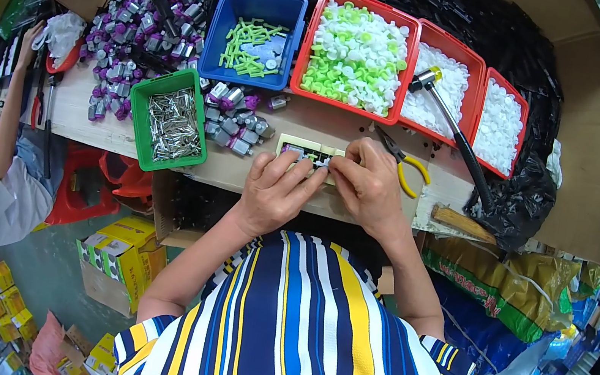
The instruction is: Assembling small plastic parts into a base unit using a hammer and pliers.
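A cream-coloured block-like holder [290, 141] lies near the front edge of the bench. In it sits a small mechanism [313, 158] with a dark body, white and green pieces and a purple-and-silver part at its left end. Curled fingers of my left hand [274, 190] press on the mechanism's near side. My right hand [371, 184] is pinched at its right end; whatever lies between those fingertips is hidden. Just beyond my right hand are yellow-handled pliers [411, 174]. Left of my hands, loose small silver-and-purple motors [237, 131] lie beside a green bin [146, 92] of metal pins.
Behind stand a blue bin [222, 2] of green pieces and red bins [310, 39] of green and white parts. A hammer [456, 125] leans across the red bins. Black parts [449, 1] are heaped at the back. Another person [1, 184] works at far left.
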A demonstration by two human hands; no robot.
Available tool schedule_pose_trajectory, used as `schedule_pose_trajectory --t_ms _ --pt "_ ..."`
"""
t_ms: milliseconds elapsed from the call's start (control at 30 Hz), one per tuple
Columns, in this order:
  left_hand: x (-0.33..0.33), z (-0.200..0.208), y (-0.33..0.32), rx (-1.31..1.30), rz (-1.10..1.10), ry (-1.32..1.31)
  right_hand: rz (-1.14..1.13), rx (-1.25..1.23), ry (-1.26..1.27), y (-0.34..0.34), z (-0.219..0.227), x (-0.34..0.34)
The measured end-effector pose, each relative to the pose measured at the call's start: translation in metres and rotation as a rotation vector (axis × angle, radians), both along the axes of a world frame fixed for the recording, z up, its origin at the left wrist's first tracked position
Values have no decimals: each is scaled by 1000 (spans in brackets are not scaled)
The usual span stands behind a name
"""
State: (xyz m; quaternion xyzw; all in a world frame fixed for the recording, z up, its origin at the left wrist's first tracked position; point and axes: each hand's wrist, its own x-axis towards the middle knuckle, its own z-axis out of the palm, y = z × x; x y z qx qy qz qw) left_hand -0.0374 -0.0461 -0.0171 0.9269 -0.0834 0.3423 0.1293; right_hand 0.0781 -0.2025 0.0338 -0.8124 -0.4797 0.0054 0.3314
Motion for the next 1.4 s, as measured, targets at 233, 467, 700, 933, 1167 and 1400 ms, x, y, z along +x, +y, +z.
schedule_pose_trajectory --t_ms 233,467,700,933,1167,1400 --pt "0 -2 0 36 -6 37 36 -17 128 0 3 7" --pt "3 -1 1 94 -64 38 27 -8 59 -5 1 6" --pt "5 1 9 145 -109 45 157 -191 -135 -8 2 4" --pt "7 2 12 118 -169 33 182 -270 -147 -3 5 7" --pt "10 5 7 97 -157 39 77 -108 -70 -24 12 11" --pt "7 13 7 42 -153 95 -408 24 -24 -107 77 59"
